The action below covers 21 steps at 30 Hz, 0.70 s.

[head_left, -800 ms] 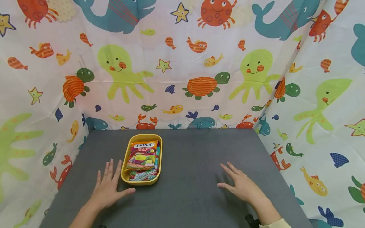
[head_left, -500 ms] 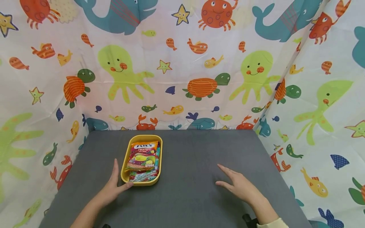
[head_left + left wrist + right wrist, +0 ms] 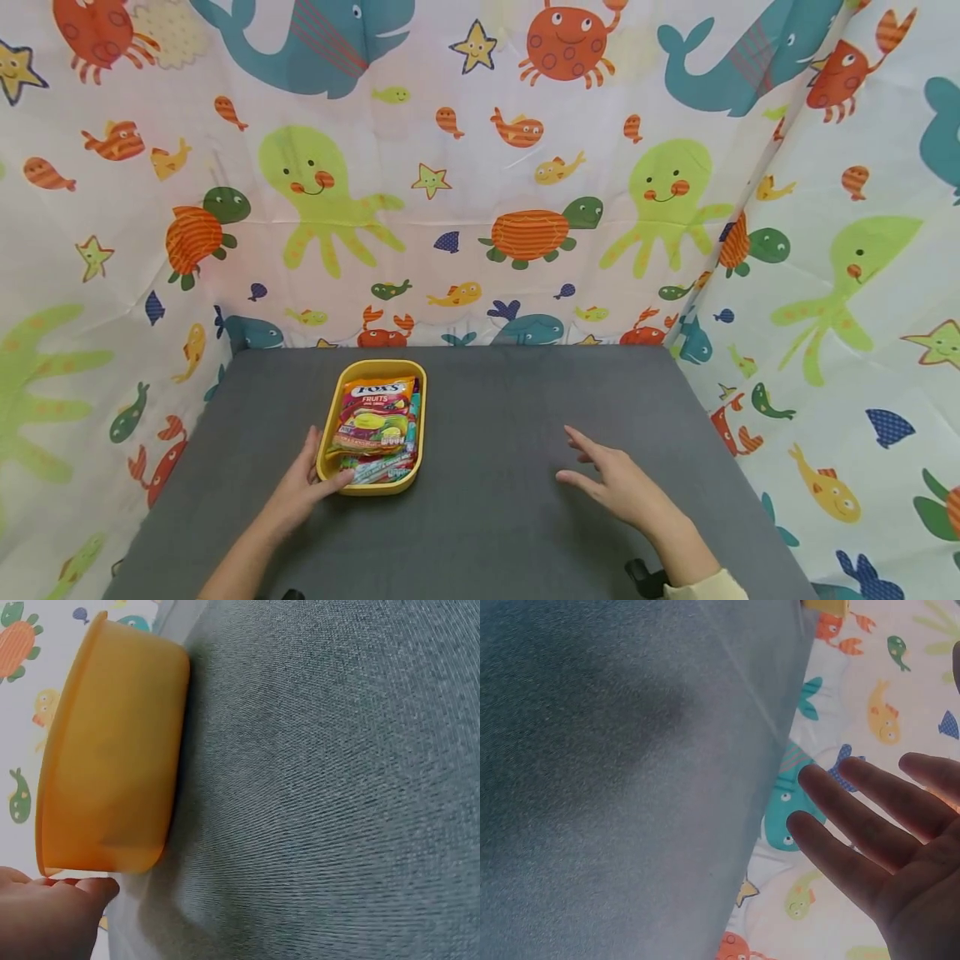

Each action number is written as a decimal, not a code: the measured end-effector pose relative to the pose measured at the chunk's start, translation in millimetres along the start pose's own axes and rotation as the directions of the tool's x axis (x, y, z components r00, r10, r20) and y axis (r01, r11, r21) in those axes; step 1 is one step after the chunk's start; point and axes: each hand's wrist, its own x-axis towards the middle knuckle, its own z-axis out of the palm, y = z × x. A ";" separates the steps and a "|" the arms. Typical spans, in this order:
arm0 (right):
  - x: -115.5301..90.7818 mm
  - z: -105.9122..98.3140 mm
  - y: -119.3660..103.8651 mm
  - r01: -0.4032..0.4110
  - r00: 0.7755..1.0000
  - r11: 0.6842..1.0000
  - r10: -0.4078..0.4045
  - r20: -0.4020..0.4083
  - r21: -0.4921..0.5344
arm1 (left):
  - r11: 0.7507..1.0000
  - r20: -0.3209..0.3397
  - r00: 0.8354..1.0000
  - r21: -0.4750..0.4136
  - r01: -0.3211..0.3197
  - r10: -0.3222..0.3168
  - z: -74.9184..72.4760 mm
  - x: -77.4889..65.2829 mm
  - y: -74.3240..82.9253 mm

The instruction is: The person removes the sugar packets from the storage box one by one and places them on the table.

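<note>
A yellow plastic tub (image 3: 422, 425) stands left of the middle on the grey table. Inside it lies an orange and purple bag of Fox's fruit candy (image 3: 372, 421), on top of another red and teal packet (image 3: 386, 471). At the tub's near left corner, my left hand (image 3: 296, 487) grips the rim, thumb at the near edge and fingers along the left side. The left wrist view shows the tub's outer wall (image 3: 120, 750) with the left hand (image 3: 52, 919) at its end. My right hand (image 3: 622, 487) hovers over the table, fingers extended, holding nothing.
The grey table (image 3: 487, 533) runs back to a white curtain (image 3: 450, 200) printed with sea animals. This curtain also hangs along the left and right sides. A black strap piece (image 3: 645, 577) sits at the right wrist.
My left hand has moved from beside the tub onto its near left corner, its spread fingers closing in on the rim. My right hand has drifted slightly left.
</note>
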 end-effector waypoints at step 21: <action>15.4 10.6 -11.0 -0.001 1.000 0.990 -0.003 0.031 0.138 | 0.989 -0.036 0.997 0.129 -0.070 0.075 3.1 1.9 -12.8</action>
